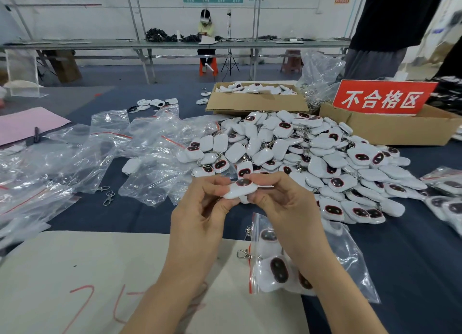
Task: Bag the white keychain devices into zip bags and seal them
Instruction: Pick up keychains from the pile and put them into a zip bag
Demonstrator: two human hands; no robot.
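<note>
Both hands hold one white keychain device with a dark oval face above the table's middle. My left hand pinches its left end, and my right hand grips its right end. Below my right hand lies a zip bag with a red seal strip, holding several devices. A large pile of white devices spreads behind and to the right. Empty zip bags lie scattered at the left.
A cardboard box of devices stands at the back, and a box with a red sign at the back right. Loose metal clasps lie left. A beige sheet covers the near table. Bagged devices sit far right.
</note>
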